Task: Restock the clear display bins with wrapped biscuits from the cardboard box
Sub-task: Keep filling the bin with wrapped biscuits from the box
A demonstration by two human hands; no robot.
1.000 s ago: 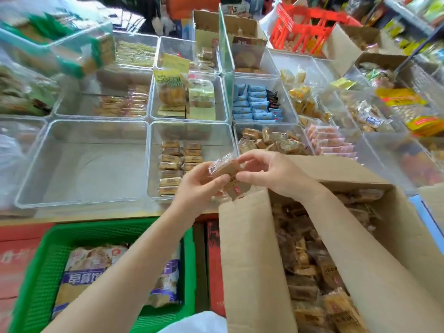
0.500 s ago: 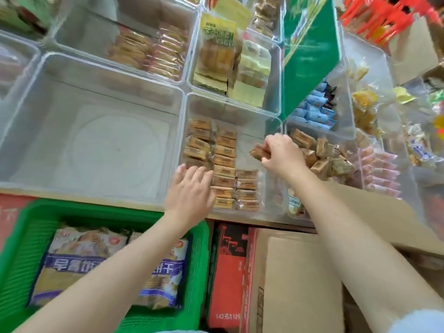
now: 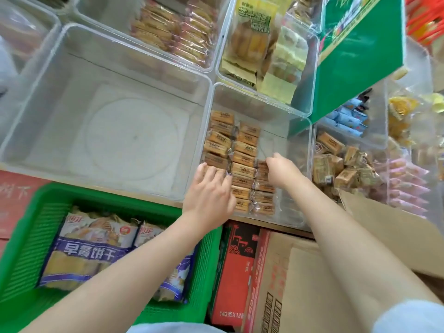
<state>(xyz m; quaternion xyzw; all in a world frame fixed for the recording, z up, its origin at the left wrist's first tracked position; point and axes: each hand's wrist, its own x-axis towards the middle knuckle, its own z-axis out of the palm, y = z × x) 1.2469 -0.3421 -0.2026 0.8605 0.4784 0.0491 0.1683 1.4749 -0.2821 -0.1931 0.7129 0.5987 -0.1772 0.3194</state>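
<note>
Setting a wrapped biscuit (image 3: 262,167), pinched in the right hand (image 3: 282,171), at the far end of the short right row in the clear bin (image 3: 298,131); left hand (image 3: 209,191) resting flat on the left row.

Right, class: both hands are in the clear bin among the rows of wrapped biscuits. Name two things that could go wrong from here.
1. The right hand is setting a biscuit onto the short third row; a careless push might knock the neat rows crooked.
2. The left hand rests on the first row's near end, next to the clear bin's wall; leaning on it could crush wrappers.
</note>
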